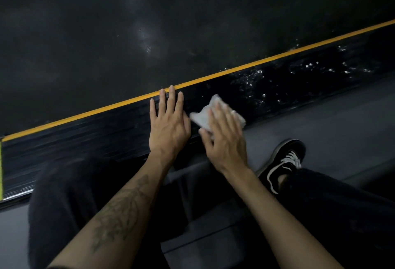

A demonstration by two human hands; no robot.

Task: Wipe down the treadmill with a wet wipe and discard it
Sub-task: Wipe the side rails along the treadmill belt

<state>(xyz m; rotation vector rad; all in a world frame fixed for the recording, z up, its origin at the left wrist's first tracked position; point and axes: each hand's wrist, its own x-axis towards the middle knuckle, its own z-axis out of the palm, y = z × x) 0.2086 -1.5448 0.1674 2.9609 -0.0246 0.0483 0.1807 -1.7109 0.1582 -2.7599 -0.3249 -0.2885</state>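
Note:
The treadmill's dark belt [132, 33] fills the upper part of the view, edged by a yellow stripe [235, 69]. Below the stripe runs the glossy black side rail [102, 132], with wet droplets shining on its right stretch. My left hand [168, 123] lies flat on the rail, fingers straight and reaching the stripe. Just to its right, my right hand [224, 138] presses a crumpled white wet wipe [205, 117] against the rail with spread fingers. The wipe sticks out beyond my fingertips on both sides.
I crouch beside the treadmill on a grey floor [333, 123]. My dark trouser legs and a black sneaker with white laces [284, 162] are at the lower right. A yellow-green label [1, 170] shows at the left edge of the rail.

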